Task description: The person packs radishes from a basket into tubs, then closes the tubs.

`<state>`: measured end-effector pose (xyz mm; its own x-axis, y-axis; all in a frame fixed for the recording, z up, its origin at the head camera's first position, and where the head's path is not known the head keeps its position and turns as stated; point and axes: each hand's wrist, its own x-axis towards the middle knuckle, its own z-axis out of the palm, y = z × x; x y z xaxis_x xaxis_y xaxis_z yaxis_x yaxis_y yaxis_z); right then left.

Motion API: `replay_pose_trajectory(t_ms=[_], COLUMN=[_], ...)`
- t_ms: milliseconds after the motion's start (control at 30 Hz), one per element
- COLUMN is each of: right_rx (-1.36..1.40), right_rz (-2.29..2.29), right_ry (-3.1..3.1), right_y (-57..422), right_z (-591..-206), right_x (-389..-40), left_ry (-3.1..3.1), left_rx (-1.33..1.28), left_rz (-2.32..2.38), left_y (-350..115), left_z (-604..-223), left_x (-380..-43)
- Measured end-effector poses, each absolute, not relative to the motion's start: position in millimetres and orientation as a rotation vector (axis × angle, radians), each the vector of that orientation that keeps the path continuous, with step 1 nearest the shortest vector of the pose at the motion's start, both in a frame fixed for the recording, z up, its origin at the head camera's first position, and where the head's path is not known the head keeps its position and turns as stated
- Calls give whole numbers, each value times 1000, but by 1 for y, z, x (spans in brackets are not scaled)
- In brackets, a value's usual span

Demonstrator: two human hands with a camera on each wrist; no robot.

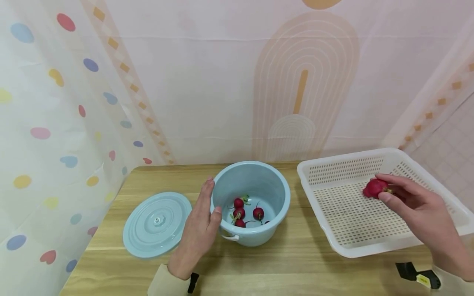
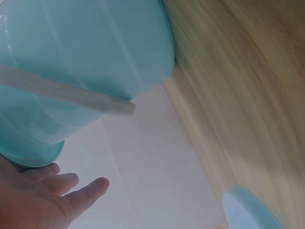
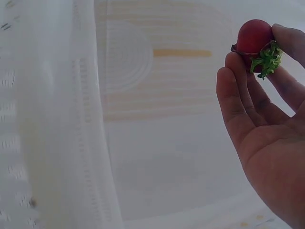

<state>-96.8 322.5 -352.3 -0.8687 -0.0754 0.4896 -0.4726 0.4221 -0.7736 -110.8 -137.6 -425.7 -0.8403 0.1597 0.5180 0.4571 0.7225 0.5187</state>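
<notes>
My left hand [image 1: 200, 226] is at the left rim of a light blue bucket [image 1: 278, 222], its fingers fairly straight and the thumb near the edge. Inside the bucket lie several red radishes [image 1: 258, 213] with short green tops and thin roots. Over the white basket [image 1: 326, 236], my right hand [image 1: 422, 203] pinches a red radish [image 1: 375, 188] between thumb and fingertips. The right wrist view shows the radish's green leaves [image 3: 268, 59]; red also shows below its root, but I cannot tell whether that is a second radish.
A round light blue lid [image 1: 142, 228] with a small knob lies flat on the wooden table [image 1: 259, 271], left of the bucket. The bucket's pale handle [image 2: 71, 93] hangs down its side. Behind the table hangs a patterned curtain [image 1: 207, 94].
</notes>
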Motion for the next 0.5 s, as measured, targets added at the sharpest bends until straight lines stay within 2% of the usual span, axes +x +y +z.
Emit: replay_pose_trajectory(t_ms=[500], right_rx=[841], right_rz=[1783], right_ry=[-1961], right_y=[280], right_z=[-347], right_x=[-101], left_ry=[-2477], left_rx=[-471], left_rz=[-914], left_y=[-137], left_z=[-428], left_x=[-112])
